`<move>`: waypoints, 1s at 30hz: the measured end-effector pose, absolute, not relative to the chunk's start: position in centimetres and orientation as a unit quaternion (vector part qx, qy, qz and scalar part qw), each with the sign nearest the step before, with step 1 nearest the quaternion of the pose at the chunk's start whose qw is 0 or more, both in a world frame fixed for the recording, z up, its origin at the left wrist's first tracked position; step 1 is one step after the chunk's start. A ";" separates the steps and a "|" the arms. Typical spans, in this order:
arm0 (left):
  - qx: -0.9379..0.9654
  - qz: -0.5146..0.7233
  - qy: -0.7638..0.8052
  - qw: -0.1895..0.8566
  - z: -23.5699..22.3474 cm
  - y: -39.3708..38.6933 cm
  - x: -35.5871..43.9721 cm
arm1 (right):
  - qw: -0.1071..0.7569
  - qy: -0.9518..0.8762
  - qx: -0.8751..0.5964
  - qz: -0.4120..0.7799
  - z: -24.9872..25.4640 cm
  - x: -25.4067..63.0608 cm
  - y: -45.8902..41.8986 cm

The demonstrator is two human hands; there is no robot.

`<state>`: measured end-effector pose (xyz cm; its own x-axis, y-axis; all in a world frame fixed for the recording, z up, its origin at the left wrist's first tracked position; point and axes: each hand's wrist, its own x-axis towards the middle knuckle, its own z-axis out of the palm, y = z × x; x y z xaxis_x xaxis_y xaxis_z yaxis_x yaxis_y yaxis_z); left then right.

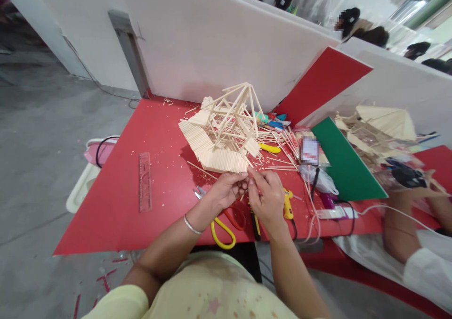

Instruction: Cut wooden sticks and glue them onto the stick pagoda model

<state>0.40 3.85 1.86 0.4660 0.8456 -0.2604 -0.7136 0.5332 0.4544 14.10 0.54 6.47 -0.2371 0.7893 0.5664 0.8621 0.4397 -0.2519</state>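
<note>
A model built of pale wooden sticks (226, 161) stands on the red tabletop (169, 215). It has slatted panels low down and an open, peaked frame above. My left hand (229, 189) and my right hand (266, 199) meet at its front edge, fingertips pinched close together. Whatever sits between the fingers is too small or hidden to make out. Under my left wrist lie scissors (224, 234) with one yellow and one red handle loop. A black-and-yellow tool (254, 224) rests between my forearms. Just right of my right hand is a yellow glue gun (288, 206).
A clear ruler (144, 182) lies at the left. Loose sticks (282, 163) and a yellow-handled tool (270, 148) are right of the model. A green board (349, 163) and a power strip (337, 213) stand farther right, beside another person's arm (400, 224). A white partition (212, 41) rises behind.
</note>
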 end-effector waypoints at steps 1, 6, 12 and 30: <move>0.142 0.462 0.233 0.844 1.9 3.8 0.4 | 0.323 -0.784 -0.527 -0.056 6.5 14.1 0.5; 0.142 0.460 0.234 0.845 2.0 3.8 0.4 | 0.323 -0.784 -0.527 -0.054 6.4 14.1 0.6; 0.145 0.460 0.235 0.844 1.9 3.8 0.4 | 0.327 -0.784 -0.525 -0.054 6.4 14.1 0.7; 0.151 0.436 0.232 0.856 2.6 3.2 0.0 | 0.390 -0.756 -0.523 -0.047 6.3 15.1 -0.8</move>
<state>-0.01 3.17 2.61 0.5116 0.8168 -0.2667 -0.6767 0.5743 0.4608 15.06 -0.79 6.30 -0.1489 0.7546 0.6391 0.8281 0.4484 -0.3365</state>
